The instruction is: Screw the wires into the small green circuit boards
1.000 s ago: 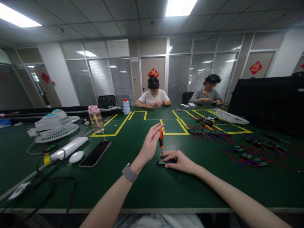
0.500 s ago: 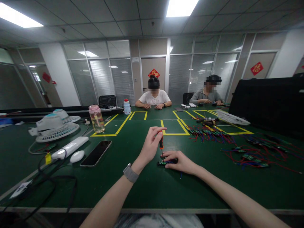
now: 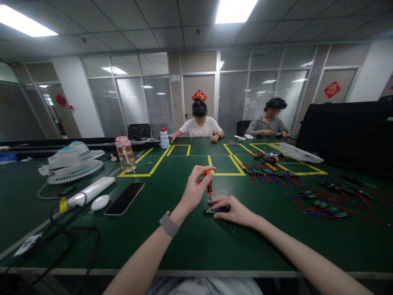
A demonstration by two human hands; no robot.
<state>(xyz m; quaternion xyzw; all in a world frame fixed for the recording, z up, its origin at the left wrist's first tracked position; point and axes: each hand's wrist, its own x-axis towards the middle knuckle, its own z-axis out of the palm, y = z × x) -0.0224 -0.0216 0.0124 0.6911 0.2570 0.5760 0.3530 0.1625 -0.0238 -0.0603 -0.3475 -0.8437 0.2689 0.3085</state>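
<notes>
My left hand (image 3: pixel 194 189) is closed round the top of a small orange-and-black screwdriver (image 3: pixel 209 187) held upright. Its tip rests on a small green circuit board (image 3: pixel 209 211) lying on the green table (image 3: pixel 190 241). My right hand (image 3: pixel 233 209) lies over the board's right part, fingers pressing it down onto the table. A grey watch band (image 3: pixel 169 224) sits on my left wrist. Thin wires trail from the board under my right hand.
A black phone (image 3: pixel 124 198), a white mouse (image 3: pixel 100 202), a white bar-shaped device (image 3: pixel 89 191), two desk fans (image 3: pixel 72 164) and a pink-capped bottle (image 3: pixel 125 153) stand left. Several wired boards (image 3: pixel 319 202) lie right. Two people sit at the far side.
My hands hold nearly the same pose; my left fingers have shifted slightly on the screwdriver's top. The person opposite in white has spread both arms apart on the table.
</notes>
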